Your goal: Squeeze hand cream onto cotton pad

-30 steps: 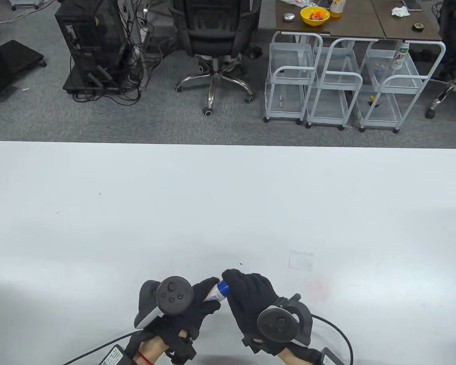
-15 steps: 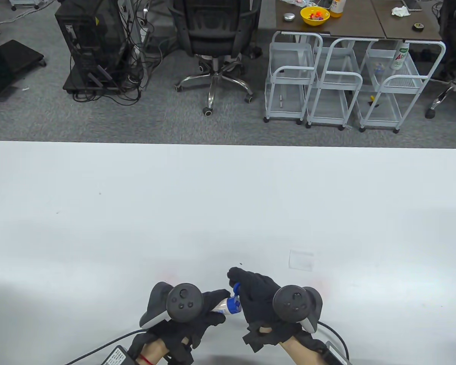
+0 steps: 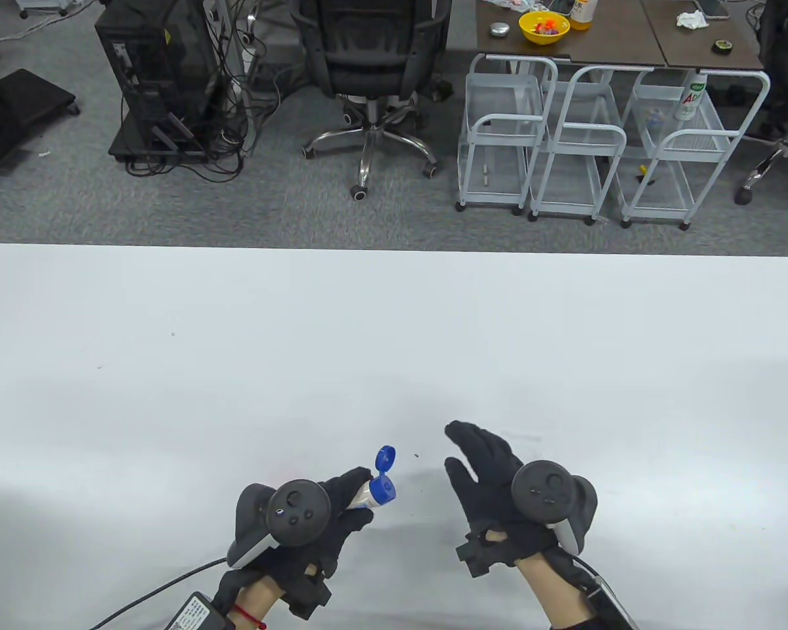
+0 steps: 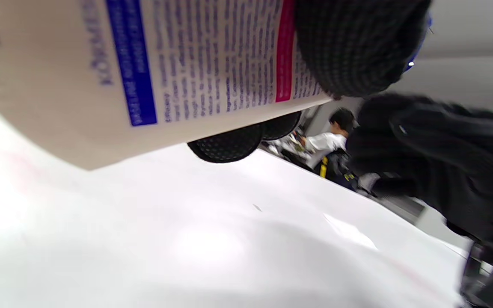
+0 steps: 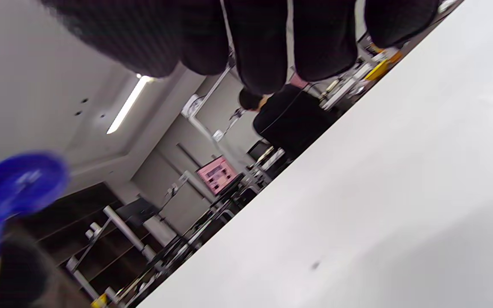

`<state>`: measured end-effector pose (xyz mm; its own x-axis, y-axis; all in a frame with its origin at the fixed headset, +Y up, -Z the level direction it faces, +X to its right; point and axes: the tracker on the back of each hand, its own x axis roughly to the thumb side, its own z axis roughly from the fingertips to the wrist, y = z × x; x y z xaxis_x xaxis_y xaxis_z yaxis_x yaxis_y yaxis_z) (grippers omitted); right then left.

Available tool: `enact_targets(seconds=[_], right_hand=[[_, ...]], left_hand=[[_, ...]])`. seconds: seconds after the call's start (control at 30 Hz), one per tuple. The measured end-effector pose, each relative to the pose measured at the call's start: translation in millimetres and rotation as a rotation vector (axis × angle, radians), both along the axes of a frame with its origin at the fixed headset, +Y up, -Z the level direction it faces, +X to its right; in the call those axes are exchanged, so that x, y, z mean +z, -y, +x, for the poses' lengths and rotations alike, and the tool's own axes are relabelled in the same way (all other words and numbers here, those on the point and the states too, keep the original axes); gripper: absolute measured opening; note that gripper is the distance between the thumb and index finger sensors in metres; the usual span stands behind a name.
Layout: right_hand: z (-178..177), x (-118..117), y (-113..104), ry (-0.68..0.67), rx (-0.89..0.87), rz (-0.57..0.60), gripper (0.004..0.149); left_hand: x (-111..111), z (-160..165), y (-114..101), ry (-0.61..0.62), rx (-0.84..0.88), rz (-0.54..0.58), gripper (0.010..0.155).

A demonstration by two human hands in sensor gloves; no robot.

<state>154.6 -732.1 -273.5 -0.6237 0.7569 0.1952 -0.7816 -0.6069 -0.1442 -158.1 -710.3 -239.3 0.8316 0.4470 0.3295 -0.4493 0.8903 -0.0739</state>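
My left hand [image 3: 351, 495] grips a white hand cream tube [image 3: 366, 499] low over the table's front edge, nozzle pointing right. Its blue flip cap [image 3: 385, 457] stands open above the blue collar [image 3: 382, 489]. The tube's printed side [image 4: 144, 72] fills the left wrist view, with my fingers [image 4: 353, 47] wrapped on it. My right hand [image 3: 476, 456] is open and empty, to the right of the tube and apart from it. It hovers over the spot of the thin white cotton pad [image 4: 349, 231], which the table view mostly hides. The open cap [image 5: 24, 177] shows blurred in the right wrist view.
The white table [image 3: 394, 341] stretches wide beyond the hands. Cables trail from both wrists off the front edge. Past the far edge are an office chair [image 3: 371, 65], white wire carts [image 3: 591, 144] and a computer tower [image 3: 161, 79].
My right hand flipped the blue cap open, let go and moved right and forward with its fingers spread. My left hand keeps the tube, shifted slightly left.
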Motion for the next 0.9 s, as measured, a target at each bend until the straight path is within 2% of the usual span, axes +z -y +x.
enact_targets(seconds=[0.2, 0.33, 0.53, 0.63, 0.9], right_hand=[[57.5, -20.8, 2.9, 0.243, 0.093, -0.084, 0.059], [79.6, -34.5, 16.0, 0.299, 0.15, -0.194, 0.058], [73.6, -53.5, 38.3, 0.252, 0.317, -0.404, 0.056], [67.7, -55.9, 37.4, 0.265, 0.412, -0.39, 0.054], [58.1, -62.0, 37.4, 0.304, 0.492, -0.411, 0.044]], left_hand=[[-7.9, -12.7, 1.1, -0.109, -0.046, 0.028, 0.062], [-9.7, -12.0, 1.8, -0.116, -0.061, 0.023, 0.062], [-8.9, -9.8, 2.1, -0.107, -0.065, 0.01, 0.062], [-9.4, -9.8, 3.0, -0.105, -0.059, -0.001, 0.062], [-9.9, -7.5, 4.3, -0.094, -0.068, -0.022, 0.062]])
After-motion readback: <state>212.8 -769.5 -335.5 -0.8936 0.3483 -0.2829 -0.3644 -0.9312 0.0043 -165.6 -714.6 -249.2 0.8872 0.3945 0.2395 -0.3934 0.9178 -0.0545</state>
